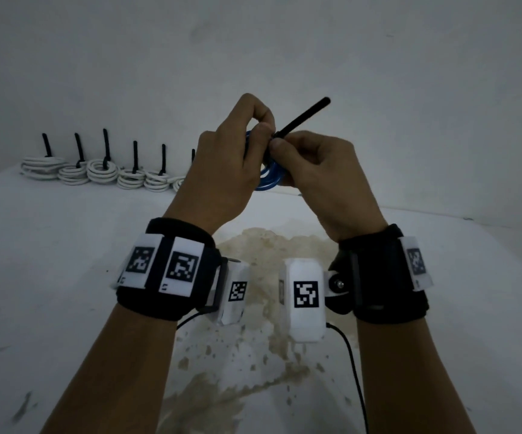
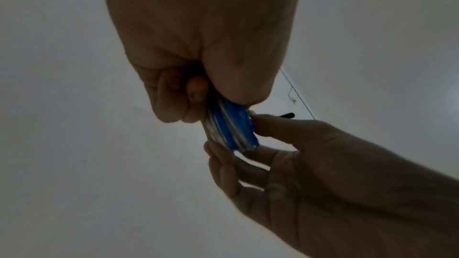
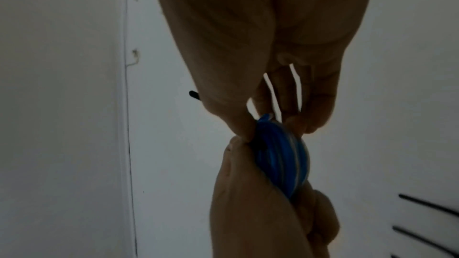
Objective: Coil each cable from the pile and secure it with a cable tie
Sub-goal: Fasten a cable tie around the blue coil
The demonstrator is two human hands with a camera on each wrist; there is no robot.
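In the head view both hands are raised above the white table, close together. My left hand grips a small blue cable coil, thumb and fingers curled round its upper part. My right hand pinches the black cable tie where it wraps the coil; the tie's free end sticks up to the right. The left wrist view shows the blue coil clamped under my left hand, with the tie tip behind it. In the right wrist view the coil sits between both hands.
Several white coiled cables, each bound with an upright black tie, stand in a row at the back left against the wall. A brown stained patch marks the table below my wrists. A thin black wire trails from the right wrist camera.
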